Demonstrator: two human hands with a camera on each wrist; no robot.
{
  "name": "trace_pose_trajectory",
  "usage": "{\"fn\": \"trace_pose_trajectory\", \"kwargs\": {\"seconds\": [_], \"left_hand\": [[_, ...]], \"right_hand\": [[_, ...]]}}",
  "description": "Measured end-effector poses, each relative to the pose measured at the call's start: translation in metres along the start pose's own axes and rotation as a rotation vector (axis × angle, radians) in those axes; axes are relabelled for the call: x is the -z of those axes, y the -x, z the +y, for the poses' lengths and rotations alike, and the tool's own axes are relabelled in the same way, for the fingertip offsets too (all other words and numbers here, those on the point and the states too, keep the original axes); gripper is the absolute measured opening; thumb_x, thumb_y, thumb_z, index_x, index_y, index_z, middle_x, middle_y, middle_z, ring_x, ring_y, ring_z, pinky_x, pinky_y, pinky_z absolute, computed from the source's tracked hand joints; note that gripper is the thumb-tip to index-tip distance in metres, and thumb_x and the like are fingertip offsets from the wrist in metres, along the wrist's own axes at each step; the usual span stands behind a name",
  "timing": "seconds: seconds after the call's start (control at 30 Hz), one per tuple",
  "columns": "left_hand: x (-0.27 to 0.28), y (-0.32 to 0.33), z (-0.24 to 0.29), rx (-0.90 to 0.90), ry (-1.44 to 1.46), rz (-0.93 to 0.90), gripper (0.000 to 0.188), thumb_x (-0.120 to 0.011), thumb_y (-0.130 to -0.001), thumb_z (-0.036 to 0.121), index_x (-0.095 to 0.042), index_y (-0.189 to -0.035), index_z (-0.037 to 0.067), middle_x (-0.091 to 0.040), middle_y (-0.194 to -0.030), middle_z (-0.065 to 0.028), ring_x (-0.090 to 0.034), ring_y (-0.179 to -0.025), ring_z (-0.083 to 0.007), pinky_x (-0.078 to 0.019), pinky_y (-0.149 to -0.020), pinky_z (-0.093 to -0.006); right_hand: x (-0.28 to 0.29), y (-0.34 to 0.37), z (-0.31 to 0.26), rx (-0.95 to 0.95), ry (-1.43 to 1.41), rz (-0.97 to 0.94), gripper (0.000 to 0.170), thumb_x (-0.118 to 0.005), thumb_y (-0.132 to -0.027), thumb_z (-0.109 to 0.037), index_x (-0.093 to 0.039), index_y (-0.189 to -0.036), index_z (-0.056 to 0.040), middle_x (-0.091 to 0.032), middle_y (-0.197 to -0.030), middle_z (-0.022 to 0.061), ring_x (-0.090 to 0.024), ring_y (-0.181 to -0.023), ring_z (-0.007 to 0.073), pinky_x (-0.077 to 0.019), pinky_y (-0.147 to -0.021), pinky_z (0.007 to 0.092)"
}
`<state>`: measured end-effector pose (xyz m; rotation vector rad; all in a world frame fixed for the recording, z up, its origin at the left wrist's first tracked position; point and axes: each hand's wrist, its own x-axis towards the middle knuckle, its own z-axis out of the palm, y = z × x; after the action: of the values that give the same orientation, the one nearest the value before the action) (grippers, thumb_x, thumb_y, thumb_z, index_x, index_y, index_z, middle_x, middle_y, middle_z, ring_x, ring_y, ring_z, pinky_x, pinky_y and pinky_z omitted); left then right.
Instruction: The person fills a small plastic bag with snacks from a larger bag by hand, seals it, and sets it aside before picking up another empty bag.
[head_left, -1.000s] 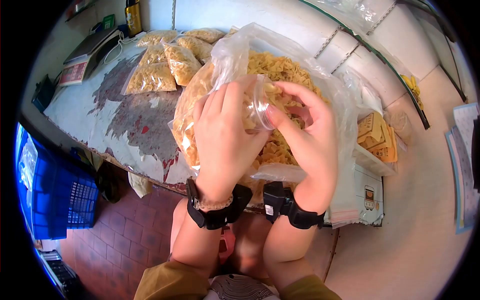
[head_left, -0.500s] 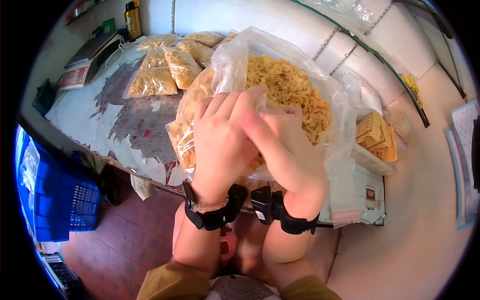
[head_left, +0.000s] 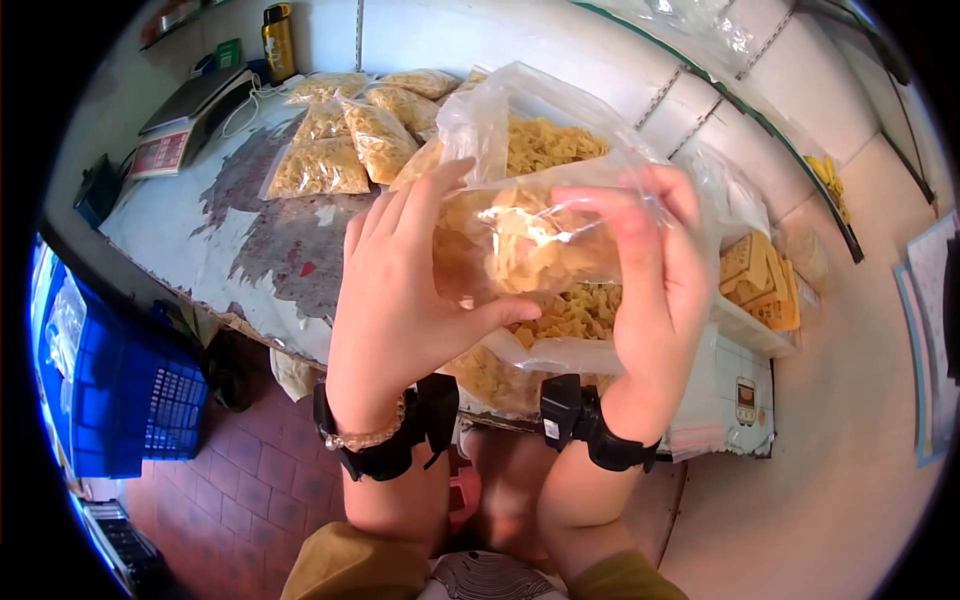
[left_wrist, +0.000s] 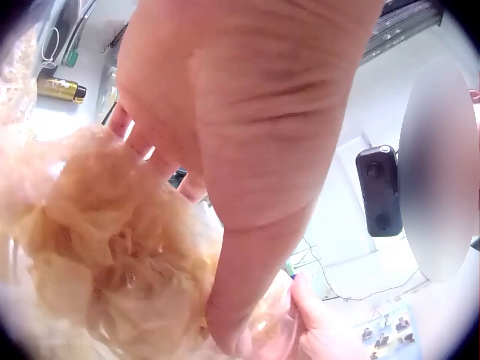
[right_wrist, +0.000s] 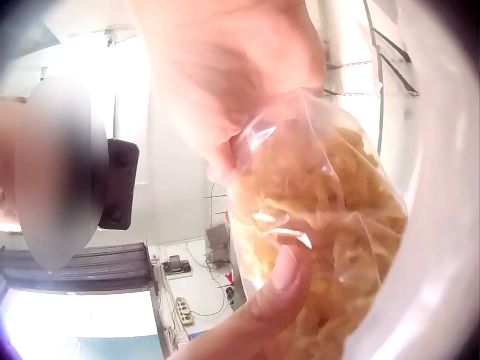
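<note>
A clear plastic bag of yellow, chip-like flakes (head_left: 525, 245) is held up between both hands. My left hand (head_left: 385, 285) grips its left side, with long fingers behind and the thumb across the near face, as the right wrist view shows. My right hand (head_left: 665, 275) pinches the gathered clear end at the right, fingers bent. Below and behind lies a large open plastic sack (head_left: 500, 115) of loose flakes (head_left: 555, 145). In the left wrist view the small bag (left_wrist: 127, 262) fills the lower left, under the thumb.
Several filled bags (head_left: 320, 165) lie on the worn tabletop (head_left: 240, 225). A scale (head_left: 165, 150) and a gold bottle (head_left: 278, 45) stand at the back left. Yellow packets (head_left: 757, 280) sit in a bin at right. A blue crate (head_left: 110, 380) stands on the floor at left.
The hands have come from overlapping close together to apart, left hand leftward and right hand rightward. The filled small bag now shows stretched between them, turned sideways.
</note>
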<state>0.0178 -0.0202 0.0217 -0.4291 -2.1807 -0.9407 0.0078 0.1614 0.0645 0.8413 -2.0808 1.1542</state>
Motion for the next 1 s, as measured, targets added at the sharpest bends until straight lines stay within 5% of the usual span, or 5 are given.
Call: {"fn": "trace_pose_trajectory", "kwargs": {"seconds": [0.17,0.27,0.53,0.73,1.0], "left_hand": [[-0.009,-0.002,0.004,0.036,0.097,0.151,0.075,-0.091,-0.052,0.027,-0.055,-0.114,0.006,-0.06,-0.103,-0.012,-0.057,-0.098,-0.0339,-0.0418,-0.086,-0.0417],[-0.035,-0.004,0.002,-0.131,0.023,0.578,0.068,-0.081,-0.05,0.006,-0.054,-0.113,0.007,-0.055,-0.093,-0.0096,-0.054,-0.088,-0.0348,-0.0429,-0.082,-0.0407],[-0.016,-0.004,0.009,-0.003,0.332,0.018,0.086,-0.092,-0.056,0.033,-0.052,-0.124,-0.001,-0.058,-0.095,-0.0145,-0.059,-0.086,-0.0305,-0.0489,-0.077,-0.0388],[-0.034,-0.001,-0.002,0.113,0.618,0.124,0.056,-0.072,-0.064,0.0,-0.054,-0.117,0.001,-0.056,-0.092,-0.0106,-0.057,-0.074,-0.02,-0.0459,-0.056,-0.0316],[-0.043,-0.002,-0.011,-0.009,0.429,0.205,0.065,-0.069,-0.065,-0.006,-0.049,-0.127,0.005,-0.061,-0.104,-0.0158,-0.063,-0.09,-0.0319,-0.0515,-0.074,-0.0369]], "right_hand": [[-0.007,-0.002,-0.025,0.028,-0.017,0.186,0.014,-0.066,-0.088,-0.011,-0.07,-0.098,-0.0007,-0.057,-0.084,0.0076,-0.055,-0.074,0.0209,-0.0441,-0.068,0.0287],[-0.011,0.0,-0.034,0.084,0.112,0.204,0.017,-0.059,-0.096,-0.011,-0.067,-0.098,0.0036,-0.064,-0.095,0.0064,-0.056,-0.087,0.0133,-0.0439,-0.084,0.0269],[-0.017,-0.002,0.003,0.106,-0.126,0.168,0.014,-0.065,-0.082,0.003,-0.063,-0.096,0.0033,-0.062,-0.092,0.0115,-0.06,-0.083,0.0242,-0.0476,-0.076,0.0301],[-0.025,-0.007,-0.009,0.068,0.13,0.181,0.019,-0.074,-0.081,-0.014,-0.059,-0.082,-0.0025,-0.058,-0.08,0.0089,-0.053,-0.073,0.0251,-0.0423,-0.068,0.0351],[-0.023,-0.004,-0.008,0.104,0.249,-0.013,0.021,-0.069,-0.087,-0.025,-0.068,-0.084,-0.0046,-0.062,-0.077,0.0049,-0.055,-0.082,0.0248,-0.0343,-0.085,0.0388]]}}
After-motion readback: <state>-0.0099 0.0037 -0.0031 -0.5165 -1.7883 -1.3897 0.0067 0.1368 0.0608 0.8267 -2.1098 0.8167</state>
